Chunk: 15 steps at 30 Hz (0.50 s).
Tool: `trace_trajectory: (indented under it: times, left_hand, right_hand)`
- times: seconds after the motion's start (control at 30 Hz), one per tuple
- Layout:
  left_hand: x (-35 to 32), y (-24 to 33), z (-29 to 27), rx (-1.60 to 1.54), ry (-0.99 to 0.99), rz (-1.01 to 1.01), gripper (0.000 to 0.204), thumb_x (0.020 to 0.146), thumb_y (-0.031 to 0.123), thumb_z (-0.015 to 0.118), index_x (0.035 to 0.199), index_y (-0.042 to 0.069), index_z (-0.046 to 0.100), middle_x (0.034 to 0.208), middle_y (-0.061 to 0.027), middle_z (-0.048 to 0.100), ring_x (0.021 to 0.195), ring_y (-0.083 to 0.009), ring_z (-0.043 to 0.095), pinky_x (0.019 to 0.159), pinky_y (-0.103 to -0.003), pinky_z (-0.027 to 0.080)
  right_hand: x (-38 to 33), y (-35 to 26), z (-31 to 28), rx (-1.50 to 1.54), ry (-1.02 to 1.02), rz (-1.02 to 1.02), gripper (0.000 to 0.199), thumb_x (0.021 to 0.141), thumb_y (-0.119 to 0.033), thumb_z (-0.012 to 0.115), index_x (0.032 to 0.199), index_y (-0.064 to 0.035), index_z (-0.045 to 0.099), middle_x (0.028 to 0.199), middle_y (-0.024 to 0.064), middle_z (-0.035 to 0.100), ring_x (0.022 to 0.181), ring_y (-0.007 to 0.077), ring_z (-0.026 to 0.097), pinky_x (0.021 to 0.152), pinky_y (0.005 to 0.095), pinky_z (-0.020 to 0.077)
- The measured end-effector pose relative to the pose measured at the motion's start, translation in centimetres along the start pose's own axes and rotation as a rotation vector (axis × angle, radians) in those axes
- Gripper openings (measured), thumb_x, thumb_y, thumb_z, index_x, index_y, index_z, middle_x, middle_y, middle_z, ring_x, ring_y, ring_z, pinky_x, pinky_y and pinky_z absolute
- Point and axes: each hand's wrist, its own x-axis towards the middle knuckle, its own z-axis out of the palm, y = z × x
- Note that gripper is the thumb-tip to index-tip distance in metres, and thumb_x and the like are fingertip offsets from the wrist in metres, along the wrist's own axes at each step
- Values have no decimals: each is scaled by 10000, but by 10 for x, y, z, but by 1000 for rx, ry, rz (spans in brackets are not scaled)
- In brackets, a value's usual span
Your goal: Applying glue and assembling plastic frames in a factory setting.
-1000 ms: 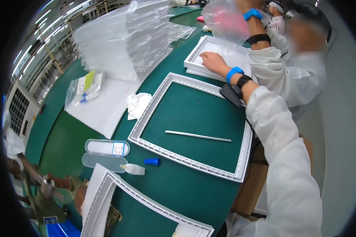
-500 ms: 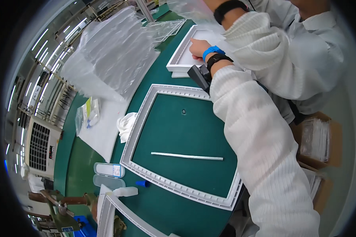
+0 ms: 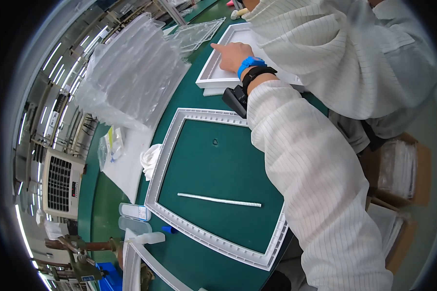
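My right hand (image 3: pixel 234 56) reaches over a white rectangular frame (image 3: pixel 209 73) with a flat white panel inside. One finger is stretched out to the left, near the frame's far left side; the others are partly hidden. I see nothing held, and whether the hand touches the panel cannot be told. My wrist wears a blue band, a black strap and a black box-like device. Closer to me lies a larger open white frame (image 3: pixel 206 232) with notched edges. Inside its outline a thin ribbed silvery-white rod (image 3: pixel 219 199) rests on the green mat. My left hand is out of view.
A co-worker's sleeve (image 3: pixel 306 53) crosses at upper right. Plastic-wrapped sheets (image 3: pixel 131 72) are piled at left. Near the lower left are a small clear case (image 3: pixel 133 211), a blue cap (image 3: pixel 169 229), another frame (image 3: pixel 162 269) and a vise (image 3: pixel 90 250). Cardboard boxes (image 3: pixel 420 169) stand at right.
My right hand has shifted slightly left over the frame, and its finger now points out more. The co-worker's arm has moved left, its wrist leaving view. The whole view has shifted slightly.
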Motion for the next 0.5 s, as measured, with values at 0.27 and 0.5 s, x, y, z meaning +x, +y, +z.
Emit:
trace_trajectory:
  times: [0.27, 0.5]
  left_hand:
    - [-5, -6, 4, -10, -7, -10, 358, 839, 182, 640, 1152, 10, 609, 1024, -261, 578, 988, -439, 519, 881, -515, 399]
    - [-12, -13, 8, -24, -10, -22, 362, 840, 184, 640, 1157, 11, 607, 1028, -263, 578, 993, -439, 518, 886, -515, 398]
  right_hand:
    - [14, 4, 12, 10, 13, 24, 593, 866, -159, 526, 1417, -370, 466, 1142, 107, 682, 1058, 291, 652, 905, 407, 513]
    - [15, 3, 9, -9, -6, 22, 574, 867, -151, 538, 1405, -347, 484, 1150, 114, 678, 1073, 304, 646, 918, 409, 514]
